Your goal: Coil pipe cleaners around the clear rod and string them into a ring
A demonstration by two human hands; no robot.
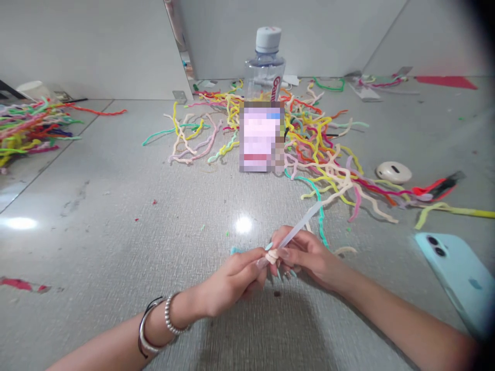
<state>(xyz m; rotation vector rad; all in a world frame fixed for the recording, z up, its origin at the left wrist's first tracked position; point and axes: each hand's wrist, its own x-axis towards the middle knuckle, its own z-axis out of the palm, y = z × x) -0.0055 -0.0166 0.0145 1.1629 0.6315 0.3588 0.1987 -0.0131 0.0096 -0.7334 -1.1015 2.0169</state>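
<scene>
My left hand (235, 278) is closed, with thumb and index finger pinching a small cream coil of pipe cleaner (273, 256). My right hand (309, 257) meets it from the other side, its thumb and fingers closed around the coil and the lower end of a translucent white stick (300, 224), which looks like a glue stick. The stick slants up and to the right out of the fingers. Behind its upper end lie loose cream pipe cleaners (348, 180). A small light blue piece (235, 251) shows just beyond my left fingers.
A clear bottle with a white cap (268, 40) stands at the back, behind a blurred-out phone screen (261, 139). Tangled colourful pipe cleaners (317, 134) surround them; another pile (34, 126) lies left. On the right are a white earbud case (393, 172), red-handled tool (436, 189) and light blue phone (460, 278).
</scene>
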